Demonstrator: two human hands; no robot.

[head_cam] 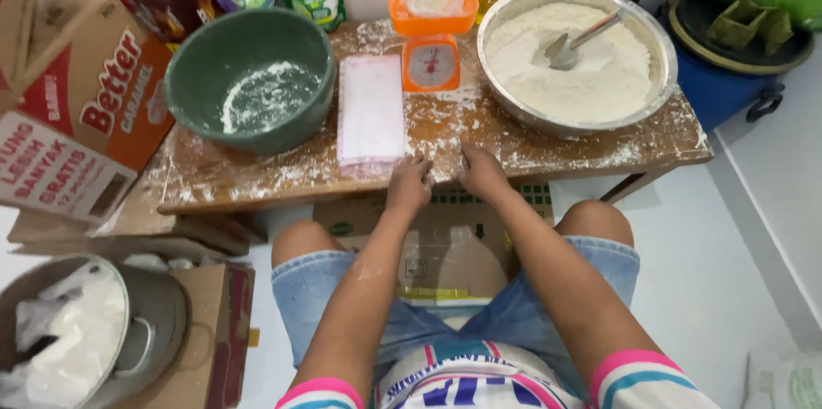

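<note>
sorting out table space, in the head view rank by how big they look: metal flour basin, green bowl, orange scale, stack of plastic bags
1. Metal flour basin
2. Green bowl, only slightly smaller, so this order is unsure
3. Stack of plastic bags
4. Orange scale, close to the bags; its tray sits higher, nearer the camera, so this is unsure

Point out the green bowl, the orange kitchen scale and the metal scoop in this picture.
green bowl (205,53): head view, on its bare inner wall.
orange kitchen scale (431,64): head view, on its round dial.
metal scoop (561,53): head view, on its blade in the flour.
</note>
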